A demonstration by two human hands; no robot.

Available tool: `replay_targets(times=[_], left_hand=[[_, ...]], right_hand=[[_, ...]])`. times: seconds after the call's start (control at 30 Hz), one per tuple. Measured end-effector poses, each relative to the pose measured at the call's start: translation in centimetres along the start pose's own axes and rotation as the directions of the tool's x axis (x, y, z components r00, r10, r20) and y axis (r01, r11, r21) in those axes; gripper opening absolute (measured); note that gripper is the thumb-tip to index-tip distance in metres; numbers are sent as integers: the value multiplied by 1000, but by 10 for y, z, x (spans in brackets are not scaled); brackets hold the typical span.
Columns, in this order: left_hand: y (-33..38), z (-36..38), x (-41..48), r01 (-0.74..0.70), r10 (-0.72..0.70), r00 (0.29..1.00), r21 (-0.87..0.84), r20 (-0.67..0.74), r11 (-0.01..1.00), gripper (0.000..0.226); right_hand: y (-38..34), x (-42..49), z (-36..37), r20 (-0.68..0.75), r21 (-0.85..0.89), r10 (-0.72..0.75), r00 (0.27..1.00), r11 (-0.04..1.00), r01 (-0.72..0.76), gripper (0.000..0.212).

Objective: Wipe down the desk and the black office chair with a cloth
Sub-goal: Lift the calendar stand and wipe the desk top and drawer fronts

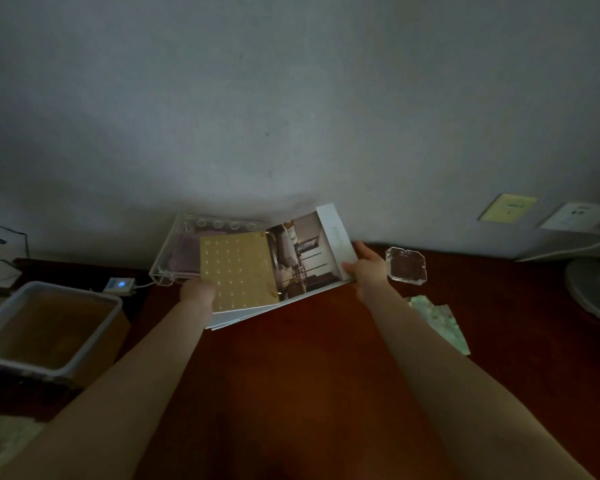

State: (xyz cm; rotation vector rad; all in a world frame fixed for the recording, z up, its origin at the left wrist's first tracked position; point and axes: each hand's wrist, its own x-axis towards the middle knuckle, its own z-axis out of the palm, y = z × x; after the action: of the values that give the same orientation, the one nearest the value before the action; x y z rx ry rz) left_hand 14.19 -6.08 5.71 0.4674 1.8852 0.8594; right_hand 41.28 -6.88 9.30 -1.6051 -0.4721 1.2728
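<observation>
The dark red-brown desk runs under a grey wall. My left hand grips the left edge of a stack of booklets, whose top items are a gold dotted cover and a photo brochure. My right hand grips the stack's right edge. The stack is tilted, its far side raised off the desk against a clear acrylic box. A pale green cloth lies crumpled on the desk just right of my right forearm. The black office chair is not in view.
A glass ashtray sits right of my right hand. A white-rimmed bin stands at the left. A small adapter with a blue light lies by the wall. A fan base and wall sockets are at the right.
</observation>
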Motion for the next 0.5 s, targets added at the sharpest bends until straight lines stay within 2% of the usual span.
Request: replay_targets(times=[0.07,0.17,0.33,0.43,0.5], left_hand=[[-3,-3,-2,49,-50,998,44,23,998,36],[2,-2,-12,33,-40,994,76,97,997,38],[28,6,-9,-216,202,975,197,89,956,50],[49,21,-22,-454,407,884,225,229,862,47],[56,36,-49,-520,421,823,209,381,828,39]], right_hand=[[1,1,-2,-31,6,-12,999,1000,12,61],[-11,5,-6,-64,14,-52,997,999,53,51],[-52,2,-17,8,-49,-254,967,966,254,48],[-77,-5,-25,64,-62,-394,917,915,398,44],[-89,-11,-31,96,-111,-463,881,875,472,39]])
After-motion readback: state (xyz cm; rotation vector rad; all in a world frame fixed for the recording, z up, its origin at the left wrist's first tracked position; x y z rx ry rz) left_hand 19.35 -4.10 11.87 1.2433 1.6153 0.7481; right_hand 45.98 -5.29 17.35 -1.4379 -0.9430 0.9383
